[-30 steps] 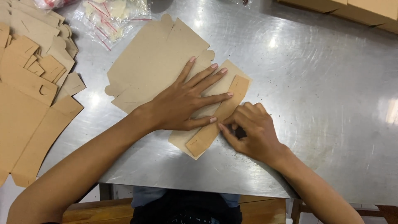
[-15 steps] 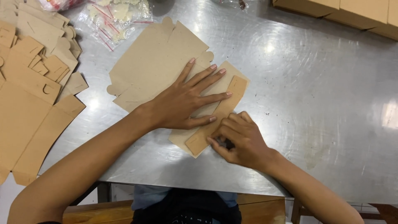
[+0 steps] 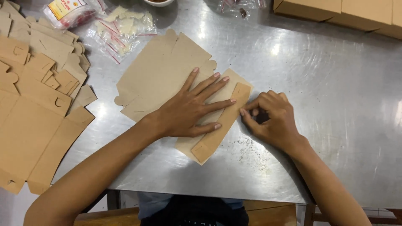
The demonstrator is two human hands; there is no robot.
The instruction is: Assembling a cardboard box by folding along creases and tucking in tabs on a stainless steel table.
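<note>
A flat brown cardboard box blank (image 3: 163, 75) lies on the steel table (image 3: 335, 96). My left hand (image 3: 188, 109) rests flat on it with fingers spread, pinning it down. A narrow strip flap (image 3: 222, 125) along the blank's right edge is folded over. My right hand (image 3: 270, 117) sits beside that flap, fingers curled, with thumb and fingertips pressing against the strip's upper end. Neither hand lifts anything off the table.
A stack of flat cardboard blanks (image 3: 29, 109) covers the table's left side. Clear plastic bags (image 3: 121, 29) lie at the back left, more bags (image 3: 238, 6) at the back middle. Folded cardboard boxes (image 3: 347, 12) line the back right. The table's front edge (image 3: 209, 194) runs just below my arms.
My right hand has slid up along the folded strip from its lower part to its upper end. My left hand has stayed pressed on the blank.
</note>
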